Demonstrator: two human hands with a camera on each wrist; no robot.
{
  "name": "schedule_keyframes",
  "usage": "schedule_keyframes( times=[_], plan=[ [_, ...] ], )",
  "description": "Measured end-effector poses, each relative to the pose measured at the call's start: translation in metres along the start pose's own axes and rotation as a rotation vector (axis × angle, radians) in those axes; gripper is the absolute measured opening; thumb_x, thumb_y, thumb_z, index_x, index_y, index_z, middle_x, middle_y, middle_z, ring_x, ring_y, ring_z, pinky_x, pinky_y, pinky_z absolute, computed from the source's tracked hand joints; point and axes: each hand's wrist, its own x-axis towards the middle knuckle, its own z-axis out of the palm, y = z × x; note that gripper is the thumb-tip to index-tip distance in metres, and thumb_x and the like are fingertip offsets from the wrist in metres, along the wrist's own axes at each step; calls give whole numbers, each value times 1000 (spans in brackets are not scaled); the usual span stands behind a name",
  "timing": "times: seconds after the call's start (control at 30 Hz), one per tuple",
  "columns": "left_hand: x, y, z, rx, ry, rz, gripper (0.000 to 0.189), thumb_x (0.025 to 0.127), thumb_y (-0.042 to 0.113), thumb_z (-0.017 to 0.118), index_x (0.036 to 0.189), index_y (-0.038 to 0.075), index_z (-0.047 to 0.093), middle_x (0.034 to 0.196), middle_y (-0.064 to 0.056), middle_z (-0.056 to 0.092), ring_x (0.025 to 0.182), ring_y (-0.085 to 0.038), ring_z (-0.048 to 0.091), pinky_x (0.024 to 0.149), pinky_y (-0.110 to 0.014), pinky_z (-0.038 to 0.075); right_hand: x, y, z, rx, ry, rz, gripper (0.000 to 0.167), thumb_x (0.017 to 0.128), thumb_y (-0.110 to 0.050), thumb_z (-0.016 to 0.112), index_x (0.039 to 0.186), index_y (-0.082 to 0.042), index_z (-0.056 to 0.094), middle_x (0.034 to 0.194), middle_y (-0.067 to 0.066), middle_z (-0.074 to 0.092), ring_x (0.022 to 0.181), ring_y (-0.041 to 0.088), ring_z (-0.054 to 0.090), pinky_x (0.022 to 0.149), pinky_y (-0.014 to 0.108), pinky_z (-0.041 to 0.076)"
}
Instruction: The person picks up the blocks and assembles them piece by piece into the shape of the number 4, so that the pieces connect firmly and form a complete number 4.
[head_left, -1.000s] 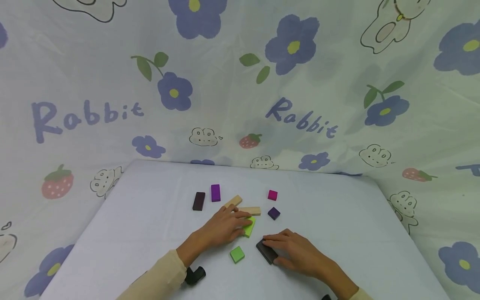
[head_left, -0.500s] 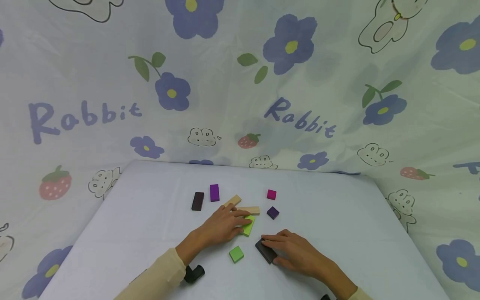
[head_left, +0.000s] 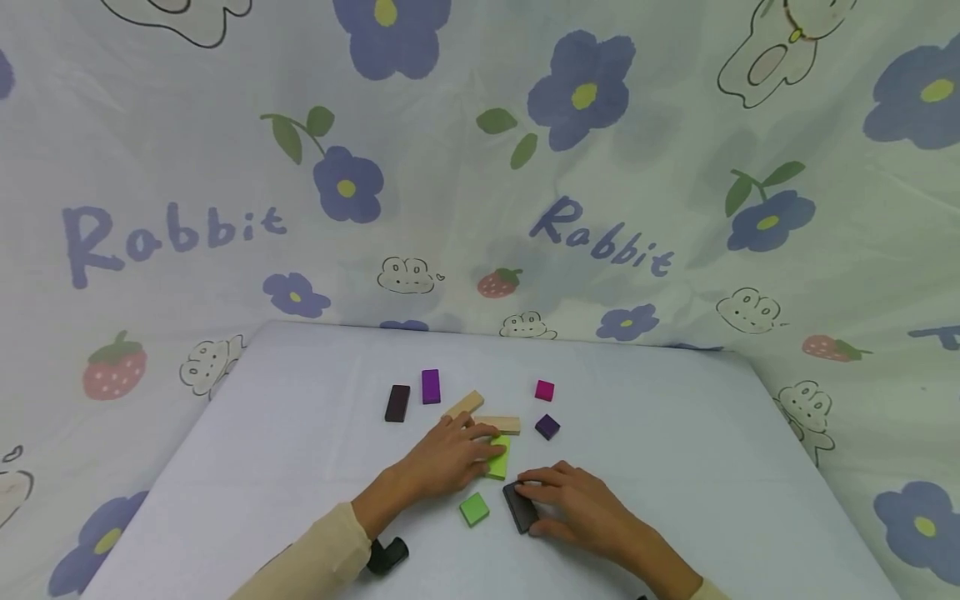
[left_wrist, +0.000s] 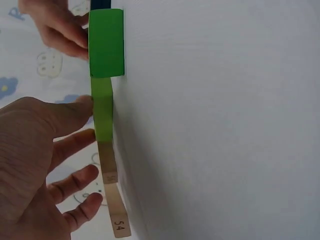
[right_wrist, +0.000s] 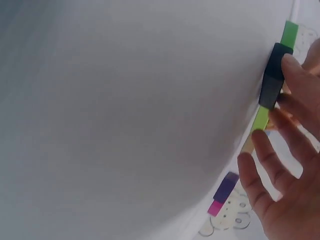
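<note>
My left hand pinches a lime-green block between thumb and index finger; its other fingers spread over two pale wooden blocks. One wooden block lies crosswise just beyond the lime one, and the other wooden block slants away to the left. With thumb and fingertips at opposite ends, my right hand holds a black block flat on the table. A smaller green block lies just left of the black one. In the right wrist view the black block partly hides the green block behind it.
Beyond the hands lie a dark brown block and a purple block at left. A magenta cube and a dark purple cube lie at right. The white table ends at a patterned cloth backdrop.
The black block has shifted slightly left and turned more upright in the head view, the right hand moving with it. The lime block has turned a little under the left hand.
</note>
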Motion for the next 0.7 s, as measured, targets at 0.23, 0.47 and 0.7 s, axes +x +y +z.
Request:
schedule_keyframes(
  times=[0.23, 0.47, 0.7],
  plan=[
    [0, 1, 2, -15, 4, -19, 35, 99, 36, 65, 133, 28, 69, 138, 5, 60, 117, -22, 53, 92, -47, 47, 4, -12, 5, -90, 13, 63, 54, 87, -48, 76, 135, -26, 67, 138, -9, 60, 113, 14, 55, 88, 37, 53],
    [1, 5, 2, -30, 22, -11, 35, 97, 37, 69, 130, 26, 71, 133, 4, 62, 114, -22, 54, 89, -45, 49, 5, -23, 7, -128, 10, 112, 55, 88, -51, 74, 136, -26, 66, 134, -5, 63, 114, 17, 58, 90, 49, 53],
    [-1, 5, 0, -48, 9, -24, 36, 97, 38, 68, 130, 24, 71, 135, 1, 62, 118, -22, 55, 89, -41, 49, 10, -34, 9, -116, 23, 114, 54, 89, -50, 73, 134, -21, 68, 133, -5, 66, 113, 16, 60, 91, 50, 52]
  ],
)
